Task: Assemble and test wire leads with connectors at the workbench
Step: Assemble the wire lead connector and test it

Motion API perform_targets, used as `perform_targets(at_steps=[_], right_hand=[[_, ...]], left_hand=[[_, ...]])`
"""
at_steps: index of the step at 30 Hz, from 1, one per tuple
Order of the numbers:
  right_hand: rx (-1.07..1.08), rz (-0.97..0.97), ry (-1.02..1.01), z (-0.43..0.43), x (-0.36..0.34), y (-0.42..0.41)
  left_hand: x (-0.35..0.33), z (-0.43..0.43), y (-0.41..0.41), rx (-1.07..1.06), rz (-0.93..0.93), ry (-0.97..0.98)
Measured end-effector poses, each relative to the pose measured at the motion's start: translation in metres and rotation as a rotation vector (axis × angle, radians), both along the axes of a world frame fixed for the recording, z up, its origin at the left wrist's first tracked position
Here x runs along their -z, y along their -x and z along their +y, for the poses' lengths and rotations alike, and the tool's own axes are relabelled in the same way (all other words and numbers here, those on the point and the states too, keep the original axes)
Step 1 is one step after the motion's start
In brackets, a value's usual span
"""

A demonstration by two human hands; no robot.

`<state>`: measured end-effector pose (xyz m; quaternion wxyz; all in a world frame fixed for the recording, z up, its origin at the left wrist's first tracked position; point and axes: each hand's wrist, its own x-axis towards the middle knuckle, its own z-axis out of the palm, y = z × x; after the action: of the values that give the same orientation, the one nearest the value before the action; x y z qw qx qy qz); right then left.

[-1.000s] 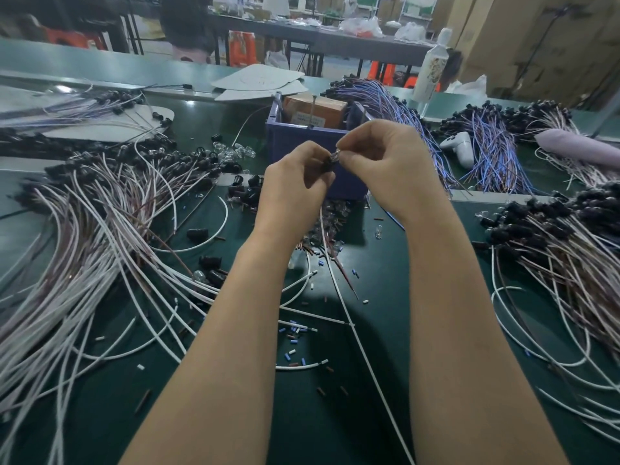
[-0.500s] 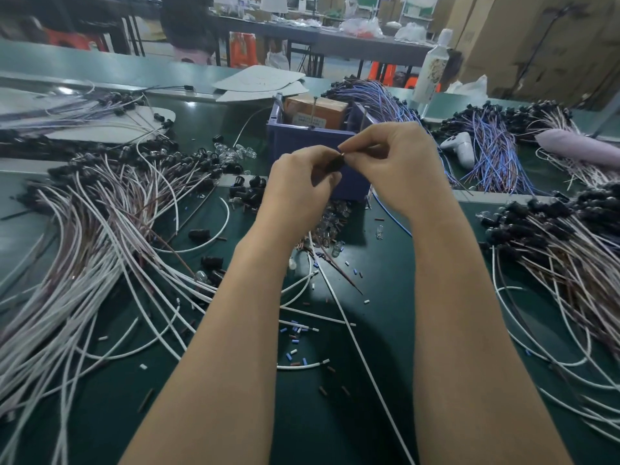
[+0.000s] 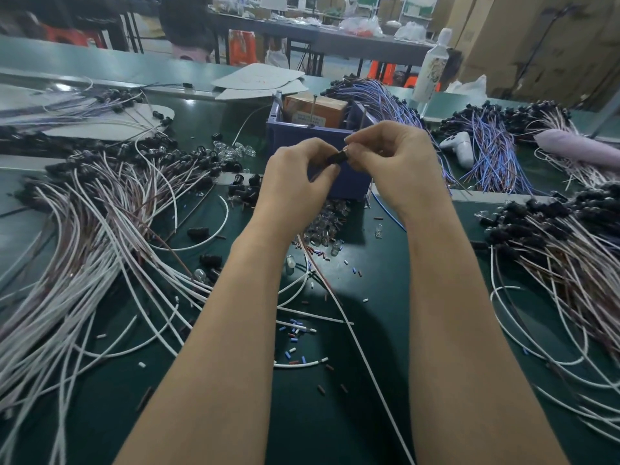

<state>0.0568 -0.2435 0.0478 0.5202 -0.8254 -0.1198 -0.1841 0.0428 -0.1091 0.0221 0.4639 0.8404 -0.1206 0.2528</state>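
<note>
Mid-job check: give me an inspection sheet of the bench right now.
Surface: green mat, littered.
Job's things: black connector pinched between both hands; white lead runs down the mat below them.
Clutter: clear bulbs, insulation offcuts.
Hands: left hand and right hand both on the connector.
Cables: white bundles left and right, blue bundle far right.
Surroundings: blue bin behind hands, bottle, cardboard boxes.

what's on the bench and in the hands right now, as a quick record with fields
left hand: pinches a black connector
right hand: pinches the connector's other end
wire: white, runs from below the hands down across the bench
behind hands: blue bin holding a brown box
below hands: clear bulbs
left side: heap of white leads
</note>
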Motion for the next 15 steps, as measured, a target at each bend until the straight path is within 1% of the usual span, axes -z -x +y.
perform_targets(at_steps=[2, 5, 6, 7, 9, 10, 11, 12, 13, 15], right_hand=[[0.002, -0.004, 0.028, 0.002, 0.001, -0.001], [-0.028, 0.014, -0.055, 0.003, 0.004, -0.002], [-0.052, 0.031, -0.128, 0.003, 0.005, -0.001], [-0.088, 0.067, -0.247, 0.004, 0.006, -0.001], [-0.165, 0.181, -0.555, 0.008, 0.008, 0.000], [-0.183, 0.226, -0.673, 0.009, 0.009, -0.001], [-0.187, 0.250, -0.737, 0.009, 0.009, -0.002], [-0.188, 0.258, -0.752, 0.010, 0.009, -0.003], [-0.188, 0.250, -0.724, 0.010, 0.010, -0.004], [-0.171, 0.205, -0.607, 0.010, 0.011, -0.005]], left_hand=[[-0.001, 0.000, 0.000, -0.013, -0.020, -0.021], [-0.002, -0.002, 0.001, -0.032, -0.030, -0.035], [-0.003, -0.003, 0.001, -0.037, -0.033, -0.025], [-0.004, -0.003, 0.001, -0.040, -0.041, -0.014], [-0.007, -0.003, 0.001, -0.043, -0.054, 0.000], [-0.007, -0.003, 0.001, -0.042, -0.054, 0.003], [-0.008, -0.003, 0.000, -0.042, -0.051, 0.005], [-0.008, -0.003, 0.000, -0.043, -0.048, 0.005], [-0.008, -0.003, 0.000, -0.048, -0.046, 0.000], [-0.009, -0.003, 0.001, -0.061, -0.050, -0.022]])
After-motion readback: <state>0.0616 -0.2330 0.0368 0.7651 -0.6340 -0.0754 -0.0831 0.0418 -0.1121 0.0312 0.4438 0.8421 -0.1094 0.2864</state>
